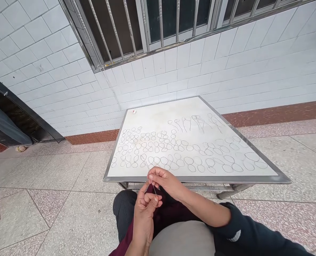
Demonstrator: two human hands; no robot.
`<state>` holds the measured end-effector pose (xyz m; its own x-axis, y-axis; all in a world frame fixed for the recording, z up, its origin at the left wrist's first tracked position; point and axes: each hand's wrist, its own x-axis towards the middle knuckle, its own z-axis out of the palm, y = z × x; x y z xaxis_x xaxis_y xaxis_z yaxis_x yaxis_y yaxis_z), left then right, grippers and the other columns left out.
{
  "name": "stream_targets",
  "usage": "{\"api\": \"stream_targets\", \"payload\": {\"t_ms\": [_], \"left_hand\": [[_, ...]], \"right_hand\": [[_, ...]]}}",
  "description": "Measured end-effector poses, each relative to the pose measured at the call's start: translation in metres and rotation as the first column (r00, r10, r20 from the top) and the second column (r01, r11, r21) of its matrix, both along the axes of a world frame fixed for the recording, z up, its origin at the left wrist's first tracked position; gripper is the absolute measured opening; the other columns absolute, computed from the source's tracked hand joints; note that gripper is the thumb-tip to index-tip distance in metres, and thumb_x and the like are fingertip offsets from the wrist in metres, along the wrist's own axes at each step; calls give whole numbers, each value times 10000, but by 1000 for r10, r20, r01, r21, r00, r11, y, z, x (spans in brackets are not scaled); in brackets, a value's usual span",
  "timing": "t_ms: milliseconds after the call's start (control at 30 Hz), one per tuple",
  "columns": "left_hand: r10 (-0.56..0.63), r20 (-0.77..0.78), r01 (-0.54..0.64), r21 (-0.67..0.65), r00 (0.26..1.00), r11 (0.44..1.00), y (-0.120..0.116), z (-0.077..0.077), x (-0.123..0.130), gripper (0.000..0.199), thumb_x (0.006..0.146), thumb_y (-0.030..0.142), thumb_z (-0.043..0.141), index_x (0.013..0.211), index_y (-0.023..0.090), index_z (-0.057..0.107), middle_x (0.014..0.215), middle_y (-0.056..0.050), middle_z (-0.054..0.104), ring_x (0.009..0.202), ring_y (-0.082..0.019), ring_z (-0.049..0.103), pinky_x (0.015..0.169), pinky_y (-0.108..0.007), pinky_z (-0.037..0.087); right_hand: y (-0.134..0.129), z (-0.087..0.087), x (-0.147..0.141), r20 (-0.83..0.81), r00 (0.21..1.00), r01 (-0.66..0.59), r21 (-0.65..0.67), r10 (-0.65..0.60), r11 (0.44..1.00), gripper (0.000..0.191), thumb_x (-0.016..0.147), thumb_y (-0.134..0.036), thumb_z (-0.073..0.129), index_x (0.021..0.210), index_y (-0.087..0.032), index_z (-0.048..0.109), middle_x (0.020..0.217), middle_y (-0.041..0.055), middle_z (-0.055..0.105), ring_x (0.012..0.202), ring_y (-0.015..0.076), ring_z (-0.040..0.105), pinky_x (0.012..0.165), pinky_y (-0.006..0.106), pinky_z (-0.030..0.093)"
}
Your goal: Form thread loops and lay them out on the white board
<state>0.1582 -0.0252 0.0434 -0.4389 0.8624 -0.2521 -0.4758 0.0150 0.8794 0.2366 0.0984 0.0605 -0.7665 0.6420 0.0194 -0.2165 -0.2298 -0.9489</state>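
A thin wire (pixel 154 188) runs between my two hands just in front of the table's near edge. My left hand (pixel 145 208) is closed, with thumb and fingers pinching the wire's lower end. Above it, my right hand (pixel 164 179) pinches the same wire higher up, its fingertips close to my left index finger. A fine end of the wire seems to stick out past my right fingers over the tabletop. On the white table (pixel 158 113) lie many thin wire loops (pixel 173 161), mostly in figure-eight pairs. Farther back are looped wires with long tails (pixel 199 122).
A grey metal frame edges the table, which stands by a white tiled wall (pixel 158 76). A small white and red item (pixel 134 112) lies at its far left corner. A barred window (pixel 171 21) is above. A dark doorway (pixel 11 113) opens at the left over the stone-tiled floor (pixel 75 209).
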Motion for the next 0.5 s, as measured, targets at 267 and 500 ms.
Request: {"api": "stream_targets", "payload": {"t_ms": [267,500], "left_hand": [[40,-124,-48,-64,991,997,5,-3,-13,586,733,302,784,1269,207,569,858,-41,712,825,-152,643,783,-271,480],[244,-126,-225,148,962,963,21,28,-37,542,747,220,762,1254,220,572,956,-38,713,1026,-160,628,973,-313,425]], "right_hand": [[9,-2,3,115,980,124,289,-163,949,175,868,-379,567,826,-211,595,724,-18,594,647,133,499,629,272,395],[-12,5,1,200,974,-26,574,-109,818,150,915,-268,496,821,-235,607,774,-9,622,731,153,556,689,282,424]]}}
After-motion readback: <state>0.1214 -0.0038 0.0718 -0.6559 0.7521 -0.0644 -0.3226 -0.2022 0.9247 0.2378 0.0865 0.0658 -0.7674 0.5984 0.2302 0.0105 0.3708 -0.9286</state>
